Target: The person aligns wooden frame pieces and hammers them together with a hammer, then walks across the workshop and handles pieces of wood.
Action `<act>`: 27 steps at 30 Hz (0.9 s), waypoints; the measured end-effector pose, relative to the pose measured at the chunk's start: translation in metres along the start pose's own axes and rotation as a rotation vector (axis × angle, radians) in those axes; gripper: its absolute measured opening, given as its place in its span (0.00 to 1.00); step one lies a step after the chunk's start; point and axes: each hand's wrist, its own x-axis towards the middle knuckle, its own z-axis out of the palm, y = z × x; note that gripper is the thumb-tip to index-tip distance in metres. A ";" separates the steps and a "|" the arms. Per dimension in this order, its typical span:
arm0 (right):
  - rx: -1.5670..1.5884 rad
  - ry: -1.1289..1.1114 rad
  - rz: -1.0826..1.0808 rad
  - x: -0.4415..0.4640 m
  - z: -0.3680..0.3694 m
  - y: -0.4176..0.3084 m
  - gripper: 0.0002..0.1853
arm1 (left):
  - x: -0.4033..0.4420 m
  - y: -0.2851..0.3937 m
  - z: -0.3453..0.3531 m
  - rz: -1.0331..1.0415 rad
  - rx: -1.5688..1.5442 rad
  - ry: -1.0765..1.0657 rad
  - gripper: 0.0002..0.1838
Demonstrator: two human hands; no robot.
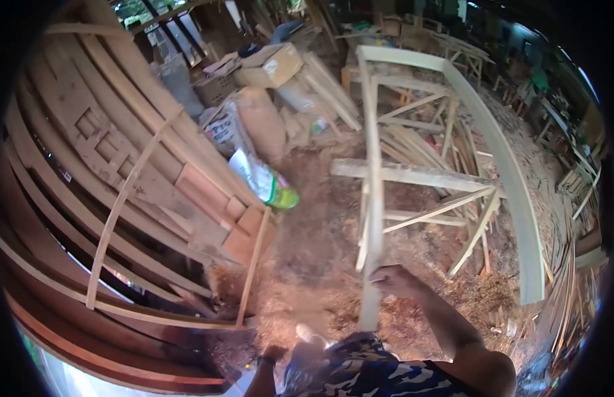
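A large pale wooden frame (528, 218), made of long boards joined at the far end, rests over a trestle with a crossbar (419, 173). My right hand (394, 280) is at the near end of the frame's left board (373, 198), its fingers closed at the board's edge. Low at my left side hangs my left hand (274, 353), near my camouflage-patterned clothing (360, 367); its fingers are too small and dark to make out.
Long planks (122, 192) are stacked on the left behind a thin upright strip (250, 264). Sacks (260, 122), a green-and-white bag (277, 188) and a cardboard box (274, 65) stand beyond. Shavings cover the floor (307, 245). Thin offcuts (565, 298) lie at right.
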 end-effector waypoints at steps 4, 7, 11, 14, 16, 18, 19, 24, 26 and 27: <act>-0.523 0.237 0.046 -0.023 0.038 -0.079 0.10 | 0.004 -0.063 -0.107 -0.247 -0.471 -0.014 0.21; -0.635 0.330 0.260 -0.015 0.050 -0.100 0.10 | 0.040 -0.119 -0.142 -0.100 -0.328 0.130 0.23; -0.769 0.342 0.239 0.016 0.052 -0.116 0.14 | 0.099 -0.149 -0.205 -0.086 -0.439 0.131 0.24; -0.874 0.337 0.247 0.070 0.047 -0.131 0.17 | 0.132 -0.158 -0.256 -0.065 -0.483 0.160 0.25; -0.874 0.340 0.296 0.116 0.037 -0.138 0.17 | 0.152 -0.172 -0.276 -0.062 -0.498 0.167 0.26; -0.888 0.302 0.297 0.160 0.016 -0.131 0.19 | 0.175 -0.188 -0.295 -0.154 -0.627 0.125 0.28; -0.951 0.264 0.342 0.185 0.007 -0.134 0.21 | 0.182 -0.196 -0.306 -0.157 -0.639 0.113 0.28; -0.993 0.223 0.438 0.284 -0.053 -0.178 0.25 | 0.251 -0.267 -0.323 -0.125 -0.403 -0.202 0.31; -0.983 0.277 0.366 0.319 -0.073 -0.210 0.25 | 0.268 -0.285 -0.348 -0.056 -0.376 -0.154 0.30; -1.011 0.283 0.357 0.337 -0.086 -0.217 0.25 | 0.274 -0.286 -0.383 -0.096 -0.412 -0.150 0.29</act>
